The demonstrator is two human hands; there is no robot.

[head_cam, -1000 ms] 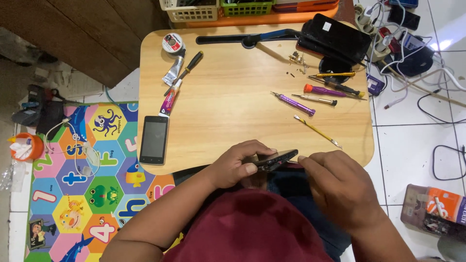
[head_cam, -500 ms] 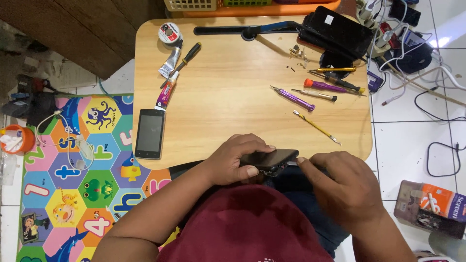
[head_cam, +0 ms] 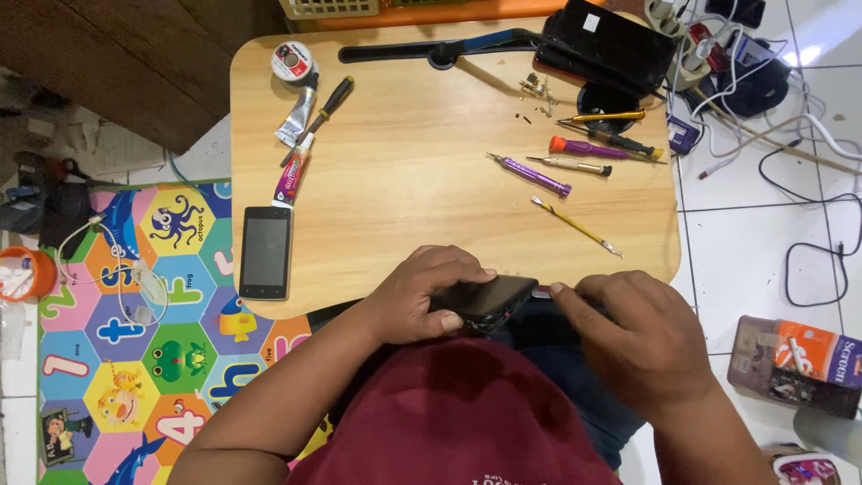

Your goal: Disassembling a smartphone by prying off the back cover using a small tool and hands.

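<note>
Black phone (head_cam: 485,301) sits clamped in your left hand (head_cam: 422,301) at the table (head_cam: 404,180) edge, steadied; your right hand (head_cam: 642,346) pinches something, probably a tool, against its end.

A dark-screened phone (head_cam: 265,252) lies left of the grip; a red-and-white tube (head_cam: 293,178) beyond it; an orange box (head_cam: 799,364) on the floor, far right.

table (head_cam: 413,180): smooth light wood | phone (head_cam: 485,298): glossy black plastic | floor (head_cam: 745,242): glossy white tile
</note>
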